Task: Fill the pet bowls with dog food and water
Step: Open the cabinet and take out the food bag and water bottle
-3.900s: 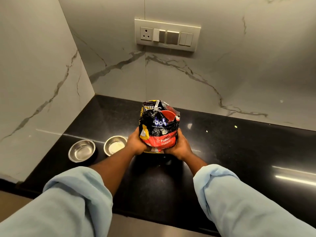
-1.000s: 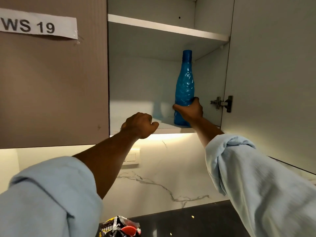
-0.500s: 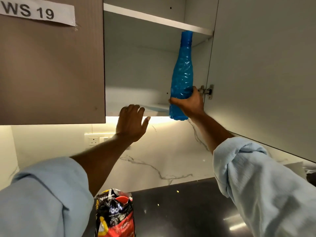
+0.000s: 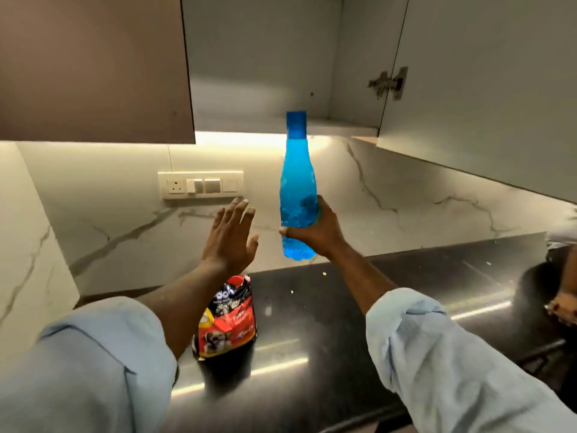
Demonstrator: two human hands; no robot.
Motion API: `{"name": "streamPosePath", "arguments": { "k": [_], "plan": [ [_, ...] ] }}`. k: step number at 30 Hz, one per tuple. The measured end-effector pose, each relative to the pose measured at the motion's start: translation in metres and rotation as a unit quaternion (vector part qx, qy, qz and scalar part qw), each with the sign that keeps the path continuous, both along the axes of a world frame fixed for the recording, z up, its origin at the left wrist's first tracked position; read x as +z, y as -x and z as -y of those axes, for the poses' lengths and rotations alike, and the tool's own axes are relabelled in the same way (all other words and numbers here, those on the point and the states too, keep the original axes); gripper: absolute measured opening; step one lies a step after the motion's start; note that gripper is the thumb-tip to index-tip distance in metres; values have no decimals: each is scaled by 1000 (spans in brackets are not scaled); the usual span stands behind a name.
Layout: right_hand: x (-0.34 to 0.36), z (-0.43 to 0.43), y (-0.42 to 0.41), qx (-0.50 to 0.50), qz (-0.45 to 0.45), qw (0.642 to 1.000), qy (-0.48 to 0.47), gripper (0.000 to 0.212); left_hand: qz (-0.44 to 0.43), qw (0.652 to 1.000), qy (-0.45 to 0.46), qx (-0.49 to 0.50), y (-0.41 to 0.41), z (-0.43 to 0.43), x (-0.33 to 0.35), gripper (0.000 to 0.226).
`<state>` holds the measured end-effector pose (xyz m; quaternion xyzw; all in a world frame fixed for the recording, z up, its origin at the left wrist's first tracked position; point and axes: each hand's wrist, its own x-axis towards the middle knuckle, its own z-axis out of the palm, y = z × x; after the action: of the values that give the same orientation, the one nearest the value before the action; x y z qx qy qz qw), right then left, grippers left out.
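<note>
Head view, looking up and forward. Blue bottle [image 4: 296, 185] held upright in mid-air, well above the black countertop [image 4: 359, 307], in front of the marble backsplash [image 4: 406, 189]. Its cap reaches the level of the open cabinet [image 4: 265, 73] floor; its base hangs free, nothing beneath it but air and counter. Bottle is translucent plastic, narrow neck widening to a textured, rippled lower body, with a matching blue cap.

Right hand [image 4: 315, 229] wraps the bottle's lower body, fingers closed around it, thumb toward the camera. Left hand [image 4: 231, 235] is spread flat, fingers extended, palm turned toward the bottle, just beside it but not touching; it grips nothing. Both forearms are bare, with pale blue sleeves [image 4: 437, 354] rolled back.

Below the left forearm stands a dog food bag [image 4: 229, 320], crinkled glossy plastic in black, red and yellow, upright on the counter, partly hidden by the arm. Open counter runs to the right of the bag, polished and reflective, with a few pale specks near the wall. Pet bowls are not in sight.

Overhead: a brown closed cabinet door [image 4: 93, 67] at left, a grey door [image 4: 484, 82] swung open at right, metal hinge [image 4: 387, 84] on its edge. A lit strip glows under the cabinet. Cream switch plate [image 4: 199, 184] is on the wall, left of the bottle.
</note>
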<state>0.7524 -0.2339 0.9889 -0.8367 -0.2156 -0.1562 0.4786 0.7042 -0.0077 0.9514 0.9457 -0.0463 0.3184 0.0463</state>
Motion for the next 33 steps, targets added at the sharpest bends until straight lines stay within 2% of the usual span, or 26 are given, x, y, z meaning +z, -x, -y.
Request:
{"name": "streamPosePath", "arguments": {
  "k": [3,7,14,19,27,33],
  "plan": [
    [-48,-3,0,-4,-40,999,27,87,-66,997,30,17,9,-11,-36,67],
    [-102,-3,-4,-34,-123,992,14,88,-120,991,43,31,16,-19,-72,68],
    [-172,8,-15,-44,-197,979,1,88,-180,982,5,48,15,-21,-118,69],
    [-212,12,-26,-66,-239,969,8,81,-180,982,-24,60,0,-17,-140,66],
    [-249,1,-44,-74,-278,958,-8,85,-158,982,-42,97,-13,-14,-180,74],
    [-262,-7,-49,-77,-297,952,-21,86,-149,983,-48,97,-18,-18,-187,73]
  ]
}}
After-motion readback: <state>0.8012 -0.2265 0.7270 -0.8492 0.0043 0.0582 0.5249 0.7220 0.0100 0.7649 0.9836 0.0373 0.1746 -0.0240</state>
